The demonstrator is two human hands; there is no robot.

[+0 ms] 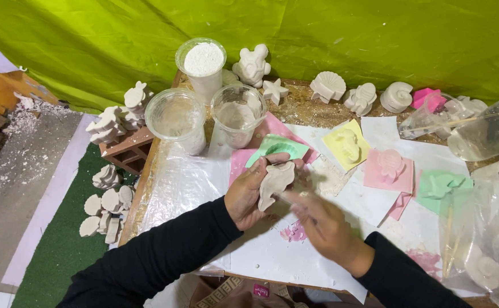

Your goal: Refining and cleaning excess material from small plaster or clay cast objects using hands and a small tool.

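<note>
Two hands meet at the counter's (272, 251) centre: the left hand (249, 197) clasps a pale plaster cast (274, 182) firmly, the blurred right hand (324, 225) at four o'clock apparently trimming it, its grip unclear, needing light, steady strokes.

The worktop (147, 177) is wooden, mostly covered by clear plastic (181, 182) and white paper (272, 256). Three plastic cups (202, 94) stand at its back left. Plaster shells (352, 94) line the back edge. Yellow (346, 145), pink (388, 168) and green moulds (441, 188) lie on the paper, with plaster crumbs (326, 177) near the middle.
</note>
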